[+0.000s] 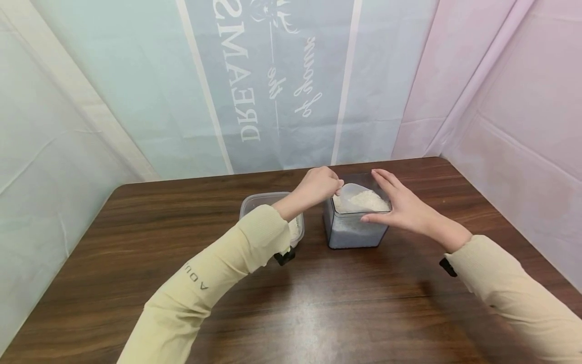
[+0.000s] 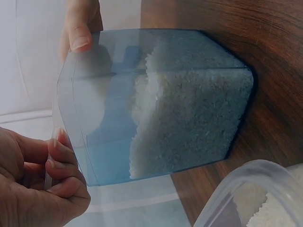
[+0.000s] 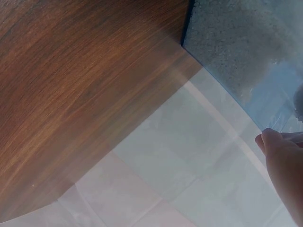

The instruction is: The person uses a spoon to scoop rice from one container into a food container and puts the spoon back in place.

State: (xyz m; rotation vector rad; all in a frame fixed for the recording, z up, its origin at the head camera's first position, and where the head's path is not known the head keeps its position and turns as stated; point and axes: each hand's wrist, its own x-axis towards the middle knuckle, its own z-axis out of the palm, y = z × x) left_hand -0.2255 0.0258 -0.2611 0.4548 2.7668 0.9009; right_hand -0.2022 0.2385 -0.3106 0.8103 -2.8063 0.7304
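A clear bluish square container of white rice stands on the table. Inside its top lies a translucent scoop, partly in the rice. My left hand holds the scoop's handle at the container's left rim, its fingers curled tightly in the left wrist view. Across the right side of the container my right hand grips the walls near the top, thumb in front and fingers toward the back. The scoop's bowl shows blurred through the wall in the left wrist view.
A clear plastic tub holding rice sits left of the container, partly covered by my left forearm. The dark wood table ends at a fabric backdrop behind, with pale cloth at both sides.
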